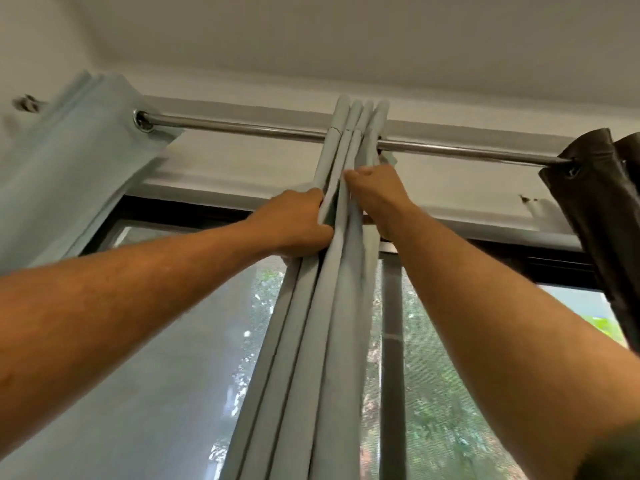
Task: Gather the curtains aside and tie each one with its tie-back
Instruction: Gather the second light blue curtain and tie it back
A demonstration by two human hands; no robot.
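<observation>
A pale grey-blue curtain (322,323) hangs bunched into tight pleats at the middle of a shiny metal rod (242,127). My left hand (298,225) grips the left pleats just below the rod, fingers curled into the folds. My right hand (375,197) grips the right pleats a little higher, fingers wrapped behind the fabric. A second pale blue curtain (69,174) hangs at the rod's left end. A dark brown curtain (602,202) hangs bunched at the right end. No tie-back is in view.
Behind the curtains is a black-framed window (391,327) with a mesh screen and green trees outside. White wall and ceiling lie above the rod. A rod bracket (26,102) sits on the wall at upper left.
</observation>
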